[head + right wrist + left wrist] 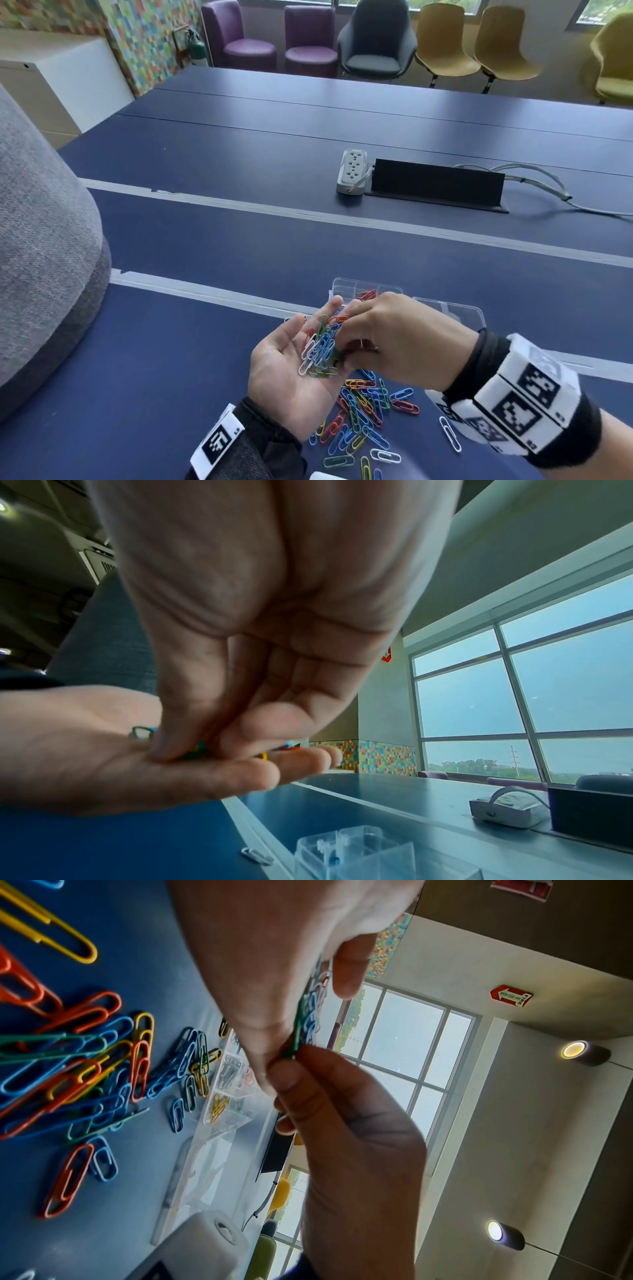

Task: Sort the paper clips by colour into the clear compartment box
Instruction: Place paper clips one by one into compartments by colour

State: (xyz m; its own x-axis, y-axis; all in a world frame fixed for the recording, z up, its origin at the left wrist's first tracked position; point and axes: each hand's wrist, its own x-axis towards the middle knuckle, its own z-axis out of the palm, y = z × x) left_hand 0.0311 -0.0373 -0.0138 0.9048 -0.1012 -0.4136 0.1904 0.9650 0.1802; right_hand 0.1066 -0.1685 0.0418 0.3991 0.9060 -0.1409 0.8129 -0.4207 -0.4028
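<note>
My left hand is held palm up above the blue table, with a heap of mixed-colour paper clips lying on its relaxed fingers. My right hand reaches down into that heap, and its thumb and fingertips pinch a green clip. Just behind the hands stands the clear compartment box; red clips lie in one cell and yellow ones in another. A loose pile of coloured clips is spread on the table under the hands.
The box's open clear lid lies to the right. A single white clip lies near my right wrist. A white power strip and a black cable flap sit further back. A grey cushion bulges in at the left.
</note>
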